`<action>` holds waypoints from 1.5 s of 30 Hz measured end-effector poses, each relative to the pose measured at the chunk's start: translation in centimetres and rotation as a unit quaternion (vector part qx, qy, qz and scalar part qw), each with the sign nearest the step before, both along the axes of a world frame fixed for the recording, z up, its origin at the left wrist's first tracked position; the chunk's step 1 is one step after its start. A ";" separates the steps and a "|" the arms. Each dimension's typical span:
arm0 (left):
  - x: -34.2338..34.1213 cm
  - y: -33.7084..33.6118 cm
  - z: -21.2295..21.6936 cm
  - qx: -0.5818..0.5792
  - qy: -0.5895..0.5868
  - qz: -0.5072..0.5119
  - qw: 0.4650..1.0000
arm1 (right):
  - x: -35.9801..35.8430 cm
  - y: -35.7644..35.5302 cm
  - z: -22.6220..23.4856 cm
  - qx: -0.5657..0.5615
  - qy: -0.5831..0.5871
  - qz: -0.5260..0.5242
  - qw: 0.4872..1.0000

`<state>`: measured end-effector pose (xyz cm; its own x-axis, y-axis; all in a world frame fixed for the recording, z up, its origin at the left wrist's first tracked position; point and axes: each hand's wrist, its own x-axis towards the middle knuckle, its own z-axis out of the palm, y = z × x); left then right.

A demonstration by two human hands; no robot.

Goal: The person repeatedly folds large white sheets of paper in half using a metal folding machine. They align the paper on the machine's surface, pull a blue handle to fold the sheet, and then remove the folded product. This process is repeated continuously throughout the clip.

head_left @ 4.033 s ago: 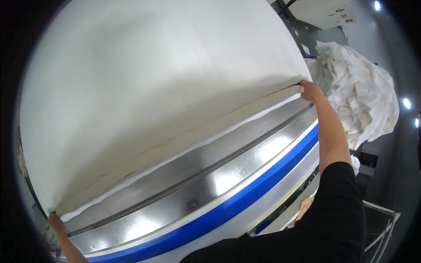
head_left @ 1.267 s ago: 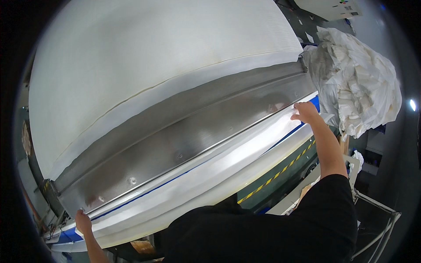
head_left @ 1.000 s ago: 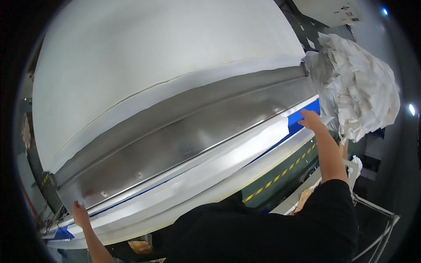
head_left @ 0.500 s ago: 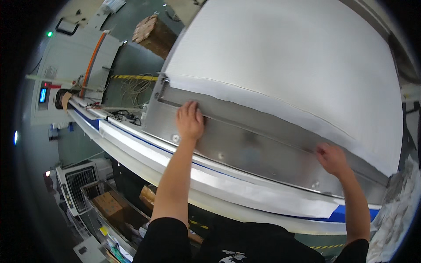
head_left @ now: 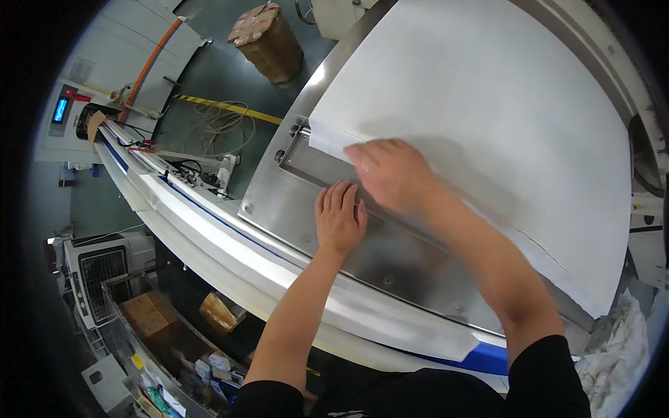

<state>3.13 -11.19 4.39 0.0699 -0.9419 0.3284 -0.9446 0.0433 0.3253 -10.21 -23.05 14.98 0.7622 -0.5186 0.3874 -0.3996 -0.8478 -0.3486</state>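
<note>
A large white sheet [head_left: 502, 104] lies spread over the steel bed [head_left: 376, 244] of a long machine. My right hand [head_left: 390, 171] rests flat on the sheet's near left corner, fingers spread toward its edge. Just below it, my left hand [head_left: 339, 217] is pressed palm down on the bare steel, fingers pointing at the sheet's edge. Neither hand grips anything. A white rail with a blue stripe [head_left: 230, 237] runs along the machine's near side.
A pile of crumpled white cloth [head_left: 620, 362] sits at the lower right. A brown wrapped bundle [head_left: 268, 42] stands on the floor beyond the machine. Boxes and a cart [head_left: 146, 313] sit at the lower left, a control panel [head_left: 59, 108] at the far left.
My view has swung to the machine's left end. My right hand came across from the right to the sheet's left corner, and my left hand dropped from the sheet's edge onto the steel.
</note>
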 end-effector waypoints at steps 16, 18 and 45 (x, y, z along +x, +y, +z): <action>-2.7 1.7 4.4 0.019 0.197 -0.011 0.980 | -8.6 8.7 5.1 -0.045 -0.006 -0.037 0.998; -3.3 2.2 4.9 0.012 0.235 -0.026 0.972 | -9.0 9.1 5.2 -0.076 0.011 -0.038 0.996; 2.1 -0.7 0.4 0.032 0.013 -0.018 0.999 | 5.7 -9.8 -5.2 0.268 -0.043 -0.145 0.952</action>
<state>5.28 -11.92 4.83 0.0440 -0.9628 0.2667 -0.9339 0.0552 0.3532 -4.52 -32.86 9.82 0.5350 -0.8425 0.0638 -0.5392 -0.3986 -0.7419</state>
